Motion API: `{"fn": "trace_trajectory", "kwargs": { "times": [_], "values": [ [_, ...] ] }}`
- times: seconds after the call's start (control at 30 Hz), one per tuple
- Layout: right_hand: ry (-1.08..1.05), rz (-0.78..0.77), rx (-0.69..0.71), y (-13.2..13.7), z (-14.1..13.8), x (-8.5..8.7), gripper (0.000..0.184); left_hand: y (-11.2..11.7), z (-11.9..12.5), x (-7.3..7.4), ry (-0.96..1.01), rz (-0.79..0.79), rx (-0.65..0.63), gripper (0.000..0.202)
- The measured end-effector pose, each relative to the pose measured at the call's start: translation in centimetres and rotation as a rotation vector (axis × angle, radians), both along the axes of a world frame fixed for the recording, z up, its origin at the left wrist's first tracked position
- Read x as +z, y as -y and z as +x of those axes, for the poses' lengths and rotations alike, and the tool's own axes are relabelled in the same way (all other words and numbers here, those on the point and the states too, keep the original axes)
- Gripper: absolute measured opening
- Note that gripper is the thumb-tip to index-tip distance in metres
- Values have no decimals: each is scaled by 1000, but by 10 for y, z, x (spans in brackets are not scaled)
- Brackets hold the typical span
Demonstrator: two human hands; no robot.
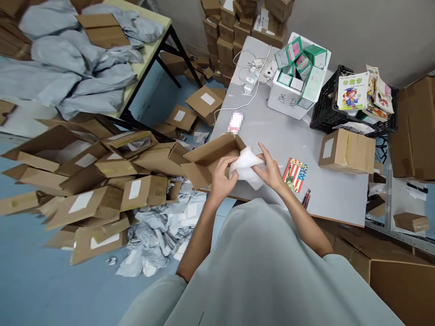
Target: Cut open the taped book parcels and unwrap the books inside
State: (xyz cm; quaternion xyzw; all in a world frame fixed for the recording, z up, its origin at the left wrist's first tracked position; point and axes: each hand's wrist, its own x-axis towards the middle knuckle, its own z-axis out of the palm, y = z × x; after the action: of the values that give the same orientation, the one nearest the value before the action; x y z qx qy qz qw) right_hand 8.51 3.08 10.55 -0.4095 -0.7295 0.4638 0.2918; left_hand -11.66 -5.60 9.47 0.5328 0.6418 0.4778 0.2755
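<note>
Both hands hold a white, thin sheet of packing wrap (249,159), bunched up in front of my body at the table's near edge. My left hand (222,179) grips its left side between thumb and fingers. My right hand (270,170) pinches its right side, with the index finger raised. Whether anything lies inside the wrap I cannot tell. Just left of the hands stands an open cardboard box (200,164). A small book (295,175) with a flag and statue cover lies right of my right hand, with dark red pens (306,198) below it.
A white bin (287,106) of green boxes, a black crate (321,108) with booklets and a closed carton (346,151) stand on the grey table (340,194). A cable (238,107) crosses its left side. Opened boxes (98,199) and crumpled grey bags (152,240) cover the floor at left.
</note>
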Motion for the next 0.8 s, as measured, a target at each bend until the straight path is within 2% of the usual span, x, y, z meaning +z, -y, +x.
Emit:
{"fn": "trace_trajectory", "kwargs": {
  "times": [0.13,0.2,0.27,0.33,0.4,0.47,0.53,0.63,0.7,0.8],
  "values": [
    [85,267,137,-20,-51,-1,34,5,-43,1,-255,73,187,28],
    [172,352,181,-25,-75,-7,28,10,-61,-6,-337,60,233,27],
    [301,387,212,-27,-94,-16,30,16,-76,-19,-383,-1,235,29],
    [437,355,262,-26,-109,-28,33,22,-87,-36,-398,-112,196,34],
    [560,255,304,-22,-119,-42,38,28,-93,-51,-414,-221,123,39],
    [649,140,315,-17,-125,-54,47,33,-95,-61,-444,-270,67,44],
    [679,80,310,-11,-124,-61,56,36,-94,-62,-462,-255,66,48],
    [603,114,274,0,-108,-58,58,34,-89,-49,-432,-171,121,46],
    [489,163,200,7,-86,-50,53,28,-82,-36,-387,-105,136,42],
    [328,198,8,16,-39,-36,44,13,-61,-18,-298,-32,113,37]
  ]
}}
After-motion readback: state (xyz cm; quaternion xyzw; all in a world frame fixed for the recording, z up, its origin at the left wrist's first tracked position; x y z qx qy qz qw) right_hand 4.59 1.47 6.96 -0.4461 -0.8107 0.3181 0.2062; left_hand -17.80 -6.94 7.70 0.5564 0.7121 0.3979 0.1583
